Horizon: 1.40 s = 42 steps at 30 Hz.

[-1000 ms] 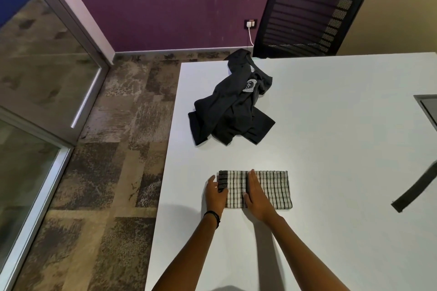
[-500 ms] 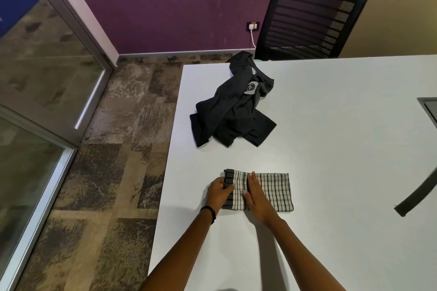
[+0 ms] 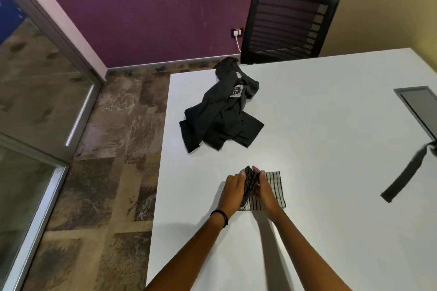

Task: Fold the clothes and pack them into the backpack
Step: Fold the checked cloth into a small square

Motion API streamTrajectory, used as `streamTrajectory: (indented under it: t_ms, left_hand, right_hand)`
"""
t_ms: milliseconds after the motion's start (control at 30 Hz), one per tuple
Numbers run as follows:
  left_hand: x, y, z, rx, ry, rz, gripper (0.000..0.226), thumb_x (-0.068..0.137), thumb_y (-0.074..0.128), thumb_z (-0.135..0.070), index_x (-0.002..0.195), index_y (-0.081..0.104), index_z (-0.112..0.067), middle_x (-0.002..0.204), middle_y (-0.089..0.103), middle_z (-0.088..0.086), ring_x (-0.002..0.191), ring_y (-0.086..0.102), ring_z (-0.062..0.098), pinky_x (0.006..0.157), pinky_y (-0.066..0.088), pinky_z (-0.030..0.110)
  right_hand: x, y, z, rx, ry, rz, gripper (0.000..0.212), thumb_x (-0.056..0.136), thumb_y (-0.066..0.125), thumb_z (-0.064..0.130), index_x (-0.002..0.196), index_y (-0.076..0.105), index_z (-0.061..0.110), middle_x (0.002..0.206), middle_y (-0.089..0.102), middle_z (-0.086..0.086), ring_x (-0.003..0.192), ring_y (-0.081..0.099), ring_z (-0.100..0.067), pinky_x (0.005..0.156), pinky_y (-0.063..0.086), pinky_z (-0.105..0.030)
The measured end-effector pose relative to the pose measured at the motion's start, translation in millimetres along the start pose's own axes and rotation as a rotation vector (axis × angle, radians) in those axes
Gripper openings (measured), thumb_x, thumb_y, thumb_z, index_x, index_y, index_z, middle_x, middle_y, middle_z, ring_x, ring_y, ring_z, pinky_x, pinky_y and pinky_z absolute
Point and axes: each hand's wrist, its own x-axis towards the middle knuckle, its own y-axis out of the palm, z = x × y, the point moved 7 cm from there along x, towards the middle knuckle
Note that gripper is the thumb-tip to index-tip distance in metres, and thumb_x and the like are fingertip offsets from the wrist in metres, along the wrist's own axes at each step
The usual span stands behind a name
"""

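White table fills the right and lower part of the head view; its left edge runs along mottled brown carpet.

Purple wall behind, with a glass partition in a metal frame at far left.

Black mesh-backed chair stands at the far edge of the table, against the wall.

Black shirt, crumpled and unfolded, lies on the far-left part of the table. A white round print faces up near its collar. One end reaches the far edge of the table.

Dark strap lies diagonally at the right edge of the view; what it is attached to is cut off.

Grey rectangular panel is set into the table, just beyond the strap.

Checked cloth, white with dark lines, lies on the near-left part of the table, well apart from the black shirt. Its right part is flat on the table. Its left part, with a dark edge, is bunched and lifted between the two hands.

Left hand: grip curled round the bunched left side of the checked cloth.

Right hand: grip curled against the same bunch from the right, fingertips meeting the dark edge at the top.

Black wristband on the left wrist.

Wall socket with a white cable, low on the wall left of the chair.
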Motion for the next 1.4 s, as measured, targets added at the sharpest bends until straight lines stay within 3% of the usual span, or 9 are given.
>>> streamTrajectory:
  t_ms: [133, 300, 433, 567, 667, 867, 1133, 1267, 1400]
  left_hand:
    - [1, 21, 4, -0.085, 0.026, 0.093, 0.043, 0.101, 0.021, -0.043, 0.116, 0.054, -0.021, 0.112, 0.057, 0.000, 0.106, 0.055, 0.011, 0.070, 0.042, 0.010]
    - [6, 32, 2, -0.187, 0.019, 0.119, 0.042, 0.103, 0.020, -0.036, 0.122, 0.052, -0.016, 0.110, 0.055, 0.000, 0.104, 0.054, 0.014, 0.066, 0.045, 0.009]
    - [9, 38, 6, -0.189, -0.020, 0.127, 0.044, 0.102, 0.022, -0.036, 0.128, 0.049, -0.013, 0.120, 0.054, 0.003, 0.113, 0.052, 0.019, 0.091, 0.048, 0.026]
    - [7, 24, 16, -0.036, 0.079, 0.011, 0.030, 0.099, 0.037, -0.014, 0.127, 0.047, -0.019, 0.131, 0.049, 0.005, 0.119, 0.048, 0.014, 0.092, 0.045, 0.012]
    - [7, 24, 30, 0.216, 0.179, 0.061, 0.066, 0.088, 0.058, -0.009, 0.145, 0.024, -0.014, 0.152, 0.024, 0.003, 0.141, 0.024, 0.019, 0.114, 0.027, 0.030]
    - [6, 48, 59, 0.399, 0.176, 0.310, 0.117, 0.080, 0.072, -0.033, 0.145, -0.022, -0.011, 0.153, -0.028, 0.010, 0.145, -0.015, 0.019, 0.115, 0.004, 0.025]
    - [11, 60, 32, 0.082, 0.203, 0.221, 0.114, 0.067, 0.076, -0.026, 0.148, -0.004, -0.026, 0.154, 0.014, -0.002, 0.140, 0.024, 0.009, 0.110, 0.033, 0.022]
    - [5, 46, 39, -0.093, 0.083, 0.305, 0.080, 0.083, 0.057, 0.004, 0.141, 0.012, -0.029, 0.133, 0.041, 0.000, 0.111, 0.047, 0.013, 0.076, 0.050, 0.013]
    - [9, 24, 71, -0.242, -0.009, 0.294, 0.080, 0.087, 0.062, -0.024, 0.147, 0.009, -0.032, 0.144, 0.038, -0.004, 0.126, 0.045, 0.014, 0.096, 0.047, 0.023]
  right_hand:
    - [-7, -16, 6, 0.009, 0.021, -0.047, 0.044, 0.101, 0.016, 0.039, 0.112, 0.055, 0.021, 0.110, 0.063, -0.003, 0.096, 0.063, -0.007, 0.074, 0.052, -0.019]
    - [-19, -33, -2, -0.145, 0.147, -0.052, 0.016, 0.091, 0.057, 0.035, 0.103, 0.055, 0.025, 0.101, 0.066, -0.009, 0.088, 0.066, -0.023, 0.080, 0.056, -0.044]
    - [-25, -35, -11, -0.293, 0.183, -0.020, 0.017, 0.085, 0.065, 0.015, 0.097, 0.054, 0.017, 0.092, 0.065, -0.016, 0.076, 0.064, -0.027, 0.072, 0.057, -0.045]
    - [-22, -45, -9, -0.335, 0.139, -0.111, 0.026, 0.080, 0.058, 0.000, 0.093, 0.054, 0.022, 0.091, 0.066, -0.013, 0.082, 0.064, -0.026, 0.080, 0.055, -0.051]
    - [-22, -48, 2, -0.342, 0.107, -0.167, 0.031, 0.079, 0.056, -0.001, 0.096, 0.050, 0.024, 0.088, 0.062, 0.000, 0.090, 0.062, -0.025, 0.084, 0.054, -0.046]
    - [-16, -60, 8, -0.406, 0.079, -0.233, 0.041, 0.079, 0.054, 0.002, 0.119, 0.049, 0.012, 0.090, 0.063, 0.000, 0.084, 0.060, -0.018, 0.082, 0.052, -0.040]
    - [-16, -51, 18, -0.404, -0.032, -0.095, 0.025, 0.097, 0.048, 0.025, 0.118, 0.057, 0.014, 0.102, 0.066, -0.003, 0.091, 0.063, -0.013, 0.080, 0.051, -0.020]
    - [-14, -77, 21, -0.430, -0.140, -0.402, 0.027, 0.097, 0.046, 0.023, 0.110, 0.063, 0.007, 0.102, 0.066, -0.009, 0.095, 0.061, -0.021, 0.086, 0.049, -0.032]
    - [-10, -108, 1, -0.559, 0.029, -0.564, 0.050, 0.085, 0.059, 0.011, 0.131, 0.044, -0.003, 0.122, 0.052, -0.022, 0.114, 0.050, -0.034, 0.095, 0.040, -0.042]
